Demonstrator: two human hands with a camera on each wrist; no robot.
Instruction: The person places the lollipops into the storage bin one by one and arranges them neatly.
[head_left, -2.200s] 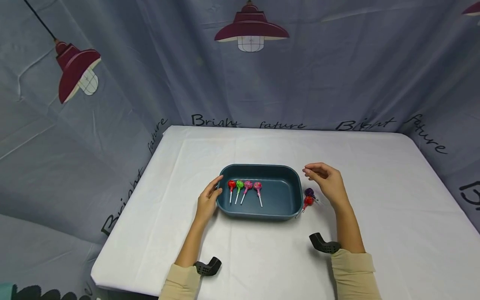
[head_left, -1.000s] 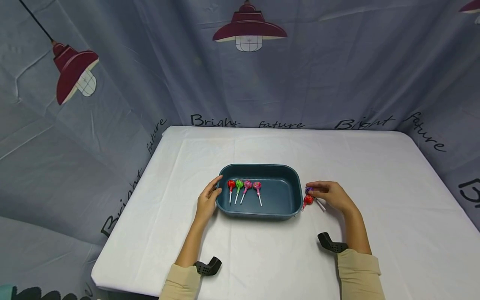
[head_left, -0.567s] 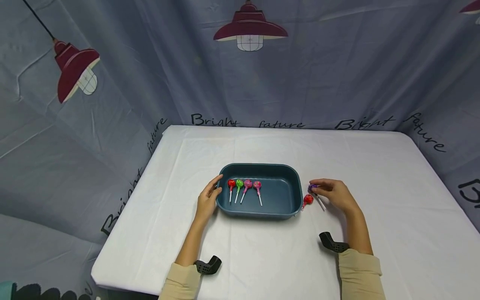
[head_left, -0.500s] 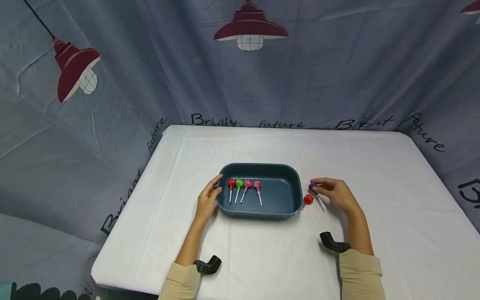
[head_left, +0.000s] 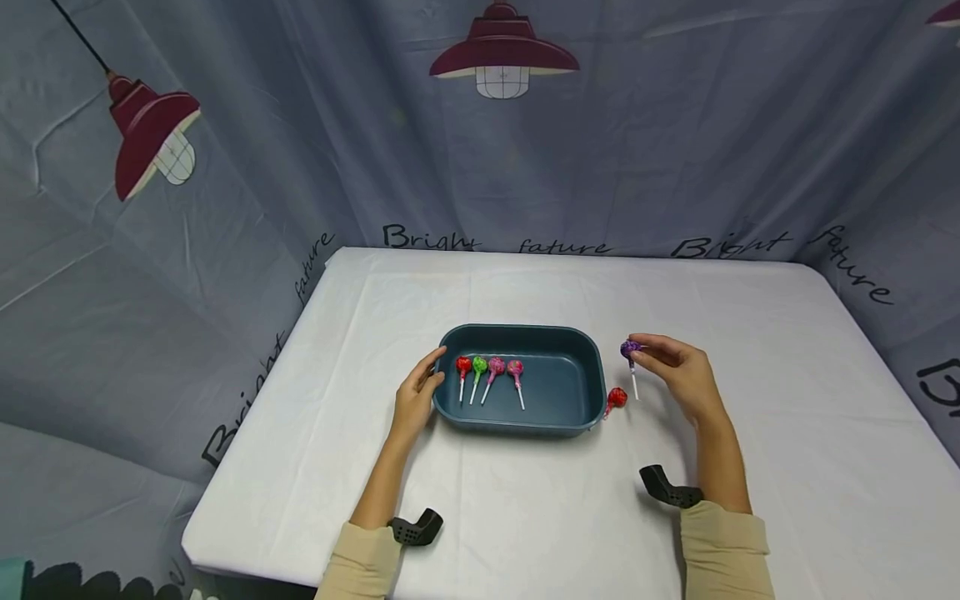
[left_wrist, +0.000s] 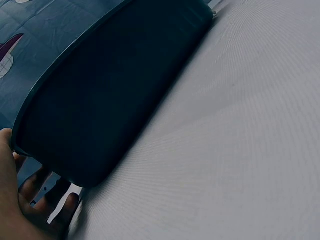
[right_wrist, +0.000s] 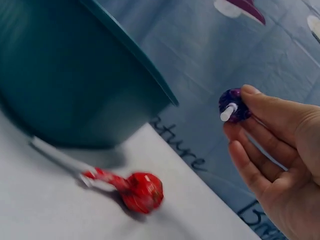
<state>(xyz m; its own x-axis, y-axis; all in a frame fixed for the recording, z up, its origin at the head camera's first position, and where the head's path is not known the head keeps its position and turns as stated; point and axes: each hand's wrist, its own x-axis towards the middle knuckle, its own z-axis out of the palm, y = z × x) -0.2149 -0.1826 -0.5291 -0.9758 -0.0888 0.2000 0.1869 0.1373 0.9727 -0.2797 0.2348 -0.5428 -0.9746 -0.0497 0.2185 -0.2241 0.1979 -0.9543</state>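
Note:
My right hand (head_left: 686, 375) pinches a purple lollipop (head_left: 630, 349) by its wrapped head, raised over the table with the white stick pointing down. In the right wrist view the thumb and fingertips meet at that candy. Below it a red lollipop (right_wrist: 142, 192) lies on the cloth right beside the tray, its stick along the tray's base. My left hand (head_left: 411, 408) rests against the left end of the dark teal tray (head_left: 555, 432), fingers spread along the end wall. Inside the tray lie a red lollipop (head_left: 463, 365), a green one (head_left: 479, 364) and two pink ones (head_left: 497, 366), side by side.
A white cloth covers the table (head_left: 525, 517). Behind it hangs a grey-blue curtain (head_left: 637, 167) printed with lamps and lettering. Black camera mounts (head_left: 417, 528) sit on both wrists.
My right hand has come down to the purple lollipop beside the tray, pinched its head and lifted it up and slightly right. The left hand and tray have stayed in place.

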